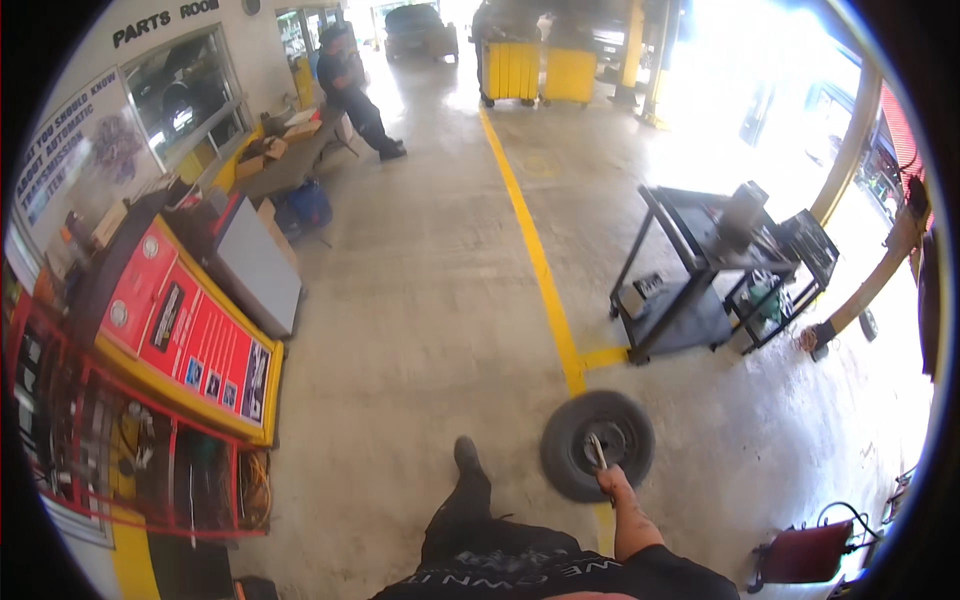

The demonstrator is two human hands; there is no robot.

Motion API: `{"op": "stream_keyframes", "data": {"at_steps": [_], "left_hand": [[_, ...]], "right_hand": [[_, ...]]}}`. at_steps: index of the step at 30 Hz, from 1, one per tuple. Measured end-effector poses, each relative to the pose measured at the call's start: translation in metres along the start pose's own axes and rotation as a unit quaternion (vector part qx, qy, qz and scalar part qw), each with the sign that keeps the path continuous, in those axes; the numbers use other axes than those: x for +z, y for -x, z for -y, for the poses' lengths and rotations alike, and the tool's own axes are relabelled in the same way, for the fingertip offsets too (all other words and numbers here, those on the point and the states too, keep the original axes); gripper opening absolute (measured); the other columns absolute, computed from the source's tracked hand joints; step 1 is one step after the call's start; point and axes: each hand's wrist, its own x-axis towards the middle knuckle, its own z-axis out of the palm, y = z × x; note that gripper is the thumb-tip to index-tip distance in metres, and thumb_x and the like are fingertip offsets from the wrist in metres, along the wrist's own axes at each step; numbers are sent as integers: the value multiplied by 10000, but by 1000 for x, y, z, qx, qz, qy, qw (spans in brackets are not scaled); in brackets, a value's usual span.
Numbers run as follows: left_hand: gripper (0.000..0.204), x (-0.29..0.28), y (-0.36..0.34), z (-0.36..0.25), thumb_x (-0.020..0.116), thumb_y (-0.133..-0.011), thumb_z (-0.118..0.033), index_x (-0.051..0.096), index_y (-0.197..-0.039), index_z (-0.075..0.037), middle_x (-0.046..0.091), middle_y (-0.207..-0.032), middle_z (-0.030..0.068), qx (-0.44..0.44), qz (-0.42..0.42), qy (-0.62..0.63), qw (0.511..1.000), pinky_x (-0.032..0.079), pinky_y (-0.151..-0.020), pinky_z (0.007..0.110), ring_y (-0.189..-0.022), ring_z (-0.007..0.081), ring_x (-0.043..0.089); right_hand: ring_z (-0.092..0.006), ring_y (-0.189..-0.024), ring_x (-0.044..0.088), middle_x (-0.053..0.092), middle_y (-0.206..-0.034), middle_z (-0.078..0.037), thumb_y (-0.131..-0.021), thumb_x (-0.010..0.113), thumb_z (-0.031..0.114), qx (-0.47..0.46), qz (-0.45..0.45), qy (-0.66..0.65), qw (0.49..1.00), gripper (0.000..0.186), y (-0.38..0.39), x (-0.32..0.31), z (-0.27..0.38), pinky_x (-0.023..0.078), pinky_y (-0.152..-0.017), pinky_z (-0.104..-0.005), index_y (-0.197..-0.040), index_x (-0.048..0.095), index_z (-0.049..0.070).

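Note:
My right hand (613, 483) is closed round a silver metal tool (599, 452), long and narrow; its exact kind is too small to tell. The tool's far end reaches over the hub of a wheel with a black tyre (560, 447), below and ahead of me on the concrete floor. Whether the tool touches the hub cannot be made out. My bare right forearm comes up from the lower edge, beside the tyre's near side. Of my left hand nothing shows.
A black tool cart (680, 320) stands ahead on the right, beyond the wheel. A yellow line (530, 240) runs along the floor. At left are a red and yellow display cabinet (190, 330) and a workbench (290, 155), with a person (350, 95) leaning near it. Yellow bins (512, 72) stand far ahead.

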Motion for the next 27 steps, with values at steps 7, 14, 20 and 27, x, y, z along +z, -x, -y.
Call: {"op": "stream_keyframes", "data": {"at_steps": [7,14,20,27], "left_hand": [[345,-292,-211,-287,529,-892,-299,711,-992,-23,725,-887,144,48,-25,-136,989,541,-673,404,-751,252,704],[356,-559,-297,-706,524,-981,-276,635,-1133,26,724,-868,130,249,-194,119,942,541,-705,352,-726,198,695],[351,-628,-421,-834,508,-984,-275,637,-1134,15,720,-839,120,158,-178,76,968,533,-711,360,-739,212,691],[385,-620,-451,-906,566,-909,-307,630,-1134,-2,724,-935,152,104,9,-119,987,538,-700,447,-729,252,701]], "right_hand": [[-301,-1019,681,705,-1004,-212,-816,609,333,81,72,52,993,413,-99,16,124,505,-895,-411,-1026,709,-8],[-311,-938,686,698,-915,-209,-811,627,398,-71,71,-45,994,418,-135,3,203,507,-830,-425,-998,710,33],[-308,-888,686,696,-883,-193,-820,624,402,-32,72,-19,997,406,-322,-68,372,511,-796,-431,-982,712,40],[-283,-692,656,664,-766,-176,-874,596,413,160,142,-63,975,444,-682,-195,610,505,-628,-435,-930,686,-18]]}}
